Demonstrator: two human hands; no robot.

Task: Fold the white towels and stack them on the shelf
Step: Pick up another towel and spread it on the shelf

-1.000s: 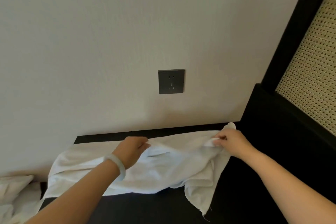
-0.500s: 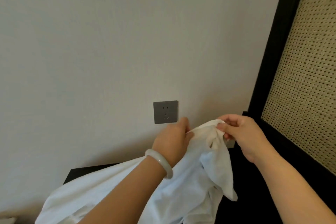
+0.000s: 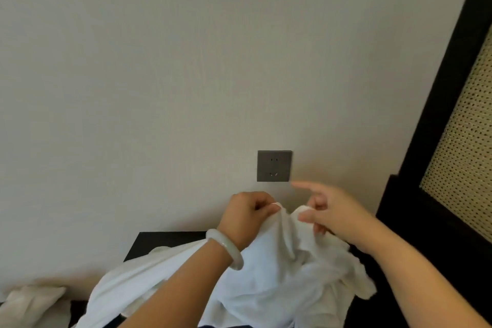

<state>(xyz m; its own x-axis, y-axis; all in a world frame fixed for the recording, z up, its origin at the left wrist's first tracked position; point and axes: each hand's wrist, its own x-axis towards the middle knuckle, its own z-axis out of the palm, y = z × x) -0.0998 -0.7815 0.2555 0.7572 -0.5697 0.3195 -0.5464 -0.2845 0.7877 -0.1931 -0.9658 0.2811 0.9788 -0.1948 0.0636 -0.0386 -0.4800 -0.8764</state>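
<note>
Up close, two hands hold one white towel (image 3: 279,277) lifted in front of the wall. The left hand (image 3: 246,217) pinches a bunched edge under curled fingers. The right hand (image 3: 336,217) pinches the neighbouring edge, index finger sticking out straight. One pale bangle (image 3: 226,249) rings the left wrist. The towel drapes down over the dark shelf top (image 3: 165,241), and its lower part is cut off by the bottom edge. A second crumpled white cloth (image 3: 29,303) lies lower left, partly out of view. One grey wall socket (image 3: 274,165) sits above the hands, and one cane panel (image 3: 468,157) stands at the right.

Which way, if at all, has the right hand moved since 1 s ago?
Yes. Up and left, toward the wall socket: the right hand sat well below and right of it, and now its forefinger nearly reaches the socket's lower edge.
</note>
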